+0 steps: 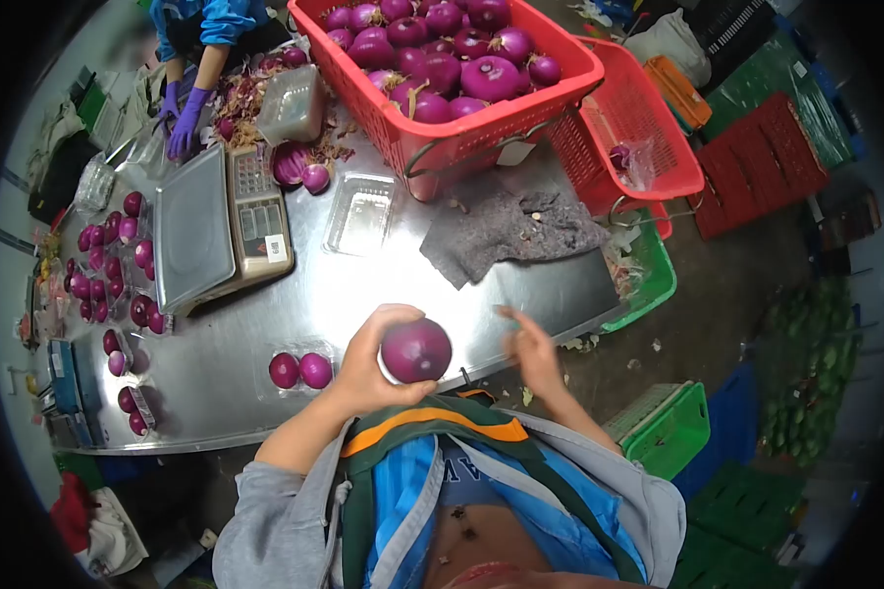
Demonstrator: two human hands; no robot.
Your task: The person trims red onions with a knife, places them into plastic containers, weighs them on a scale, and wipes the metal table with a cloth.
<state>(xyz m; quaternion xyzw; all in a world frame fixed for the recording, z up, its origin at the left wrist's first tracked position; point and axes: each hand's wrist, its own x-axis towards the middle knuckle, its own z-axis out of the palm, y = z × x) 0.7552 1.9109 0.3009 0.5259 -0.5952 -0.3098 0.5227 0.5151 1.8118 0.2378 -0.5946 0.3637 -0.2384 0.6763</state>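
I am monitoring the near edge of the table (pixel 216 353) as the main hazard: the left hand (pixel 368 371) is holding a red onion (pixel 416 350) close to that edge, and a slip could be sending it to the floor (pixel 722 275). The likely cause is smooth, round skin, with the left fingers (pixel 397 313) gripping from one side, thumb nearest me. The right hand (pixel 536 358) is standing apart, giving no support; blur is preventing me from telling how its fingers are spread. Ahead, the loaded red crate (pixel 461 152) is blocking the far reach. The weighing scale (pixel 196 231) is occupying the left. A crumpled grey cloth (pixel 506 236) is lying before the crate, capable of snagging the right hand. A clear tray (pixel 360 221) is resting beside it. The packed onion pair (pixel 315 370) is sitting beside the left wrist, exposed to knocks.
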